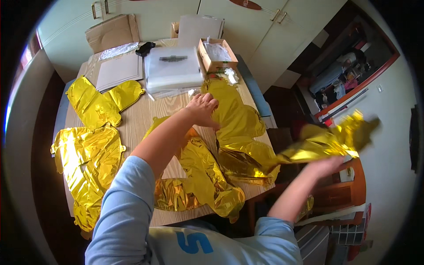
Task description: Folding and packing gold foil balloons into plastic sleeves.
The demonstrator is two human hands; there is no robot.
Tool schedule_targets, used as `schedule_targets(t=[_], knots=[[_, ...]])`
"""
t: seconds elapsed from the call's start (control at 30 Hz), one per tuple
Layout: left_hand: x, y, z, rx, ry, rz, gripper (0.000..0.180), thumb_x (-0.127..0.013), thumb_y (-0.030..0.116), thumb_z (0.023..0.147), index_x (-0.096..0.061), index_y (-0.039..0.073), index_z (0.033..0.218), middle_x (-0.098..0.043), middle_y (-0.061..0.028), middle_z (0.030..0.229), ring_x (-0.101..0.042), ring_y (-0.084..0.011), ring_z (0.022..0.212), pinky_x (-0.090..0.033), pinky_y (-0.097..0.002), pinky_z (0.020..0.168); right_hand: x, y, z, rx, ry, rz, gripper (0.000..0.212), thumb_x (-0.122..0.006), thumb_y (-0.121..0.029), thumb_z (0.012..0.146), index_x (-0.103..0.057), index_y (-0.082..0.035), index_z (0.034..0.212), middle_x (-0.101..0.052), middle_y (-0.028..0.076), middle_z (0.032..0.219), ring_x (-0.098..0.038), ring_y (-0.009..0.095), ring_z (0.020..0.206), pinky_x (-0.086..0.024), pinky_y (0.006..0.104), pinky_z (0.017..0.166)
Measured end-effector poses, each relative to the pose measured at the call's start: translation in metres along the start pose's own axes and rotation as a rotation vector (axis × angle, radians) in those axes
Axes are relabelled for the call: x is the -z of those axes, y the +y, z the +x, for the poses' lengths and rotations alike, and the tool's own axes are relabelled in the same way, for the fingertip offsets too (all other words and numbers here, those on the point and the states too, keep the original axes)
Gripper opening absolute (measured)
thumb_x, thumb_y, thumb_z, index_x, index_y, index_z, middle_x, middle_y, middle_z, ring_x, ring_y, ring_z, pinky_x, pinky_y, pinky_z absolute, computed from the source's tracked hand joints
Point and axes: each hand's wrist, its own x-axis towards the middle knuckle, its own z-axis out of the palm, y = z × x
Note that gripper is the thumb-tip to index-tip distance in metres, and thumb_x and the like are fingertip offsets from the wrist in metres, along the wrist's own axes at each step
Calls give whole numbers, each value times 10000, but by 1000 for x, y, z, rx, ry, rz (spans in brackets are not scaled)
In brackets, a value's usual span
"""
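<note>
My right hand (327, 167), off the table's right side, is closed on a flat gold foil balloon (322, 143), whose far end is blurred by motion. Over the middle of the table is my left hand (203, 108), fingers bent and thumb apart, beside another uninflated gold foil balloon (236, 112). Whether it touches that foil I cannot tell. Under my left forearm lies a crumpled gold balloon (201, 165), partly hidden by the arm. At the left of the table are two more flat gold balloons, an upper one (97, 104) and a lower one (86, 165).
On the wooden table (134, 110), toward the back, are a stack of clear plastic bags (172, 70), grey boards (117, 73), a cardboard box (216, 62) with plastic inside, and a black item (145, 48). A wooden chair (353, 187) stands at the right. Pale cabinets (163, 22) rise behind.
</note>
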Motion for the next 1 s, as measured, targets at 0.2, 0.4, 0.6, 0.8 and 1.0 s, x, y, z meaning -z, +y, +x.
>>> schedule_targets(t=[0.2, 0.4, 0.6, 0.8, 1.0], knots=[[-8, 1, -2, -13, 76, 52, 1048, -657, 762, 717, -394, 137, 1516, -414, -157, 1466, -298, -335, 1470, -126, -505, 1249, 51, -40, 102, -57, 159, 88, 295, -564, -240, 993, -603, -31, 1198, -624, 100, 1151, -602, 229, 1053, -495, 375, 912], [-33, 5, -31, 52, 386, -83, 897, -617, 645, 848, -365, 126, 1535, -382, -172, 1546, -225, -386, 1508, -125, -525, 1246, -29, -13, 84, 168, -405, -510, 179, -575, -183, 1002, -622, -50, 1112, -627, 57, 1042, -594, 156, 953, -497, 309, 834], [-6, -30, -144, 112, 585, -6, 443, -686, 307, 874, -646, 104, 1266, -497, -177, 1455, -377, -369, 1420, -274, -507, 1200, -174, -31, -227, 3, -1214, -130, 105, -647, -180, 953, -616, -81, 967, -650, 95, 868, -657, 243, 762, -527, 383, 685], [23, -145, -277, 472, 602, -30, 257, -708, 222, 841, -706, 98, 1066, -653, -110, 1155, -614, -329, 1099, -495, -458, 930, -211, -26, -379, 452, -1426, -603, 146, -582, -190, 893, -554, -50, 925, -647, 164, 915, -676, 383, 809, -544, 515, 701], [24, -162, -295, 266, 647, 80, 264, -687, 246, 863, -700, 48, 1036, -668, -154, 1053, -637, -365, 1031, -527, -459, 896, -216, -18, -405, 320, -1567, -780, 222, -585, -214, 885, -595, -22, 995, -681, 201, 1025, -689, 397, 865, -544, 519, 780]])
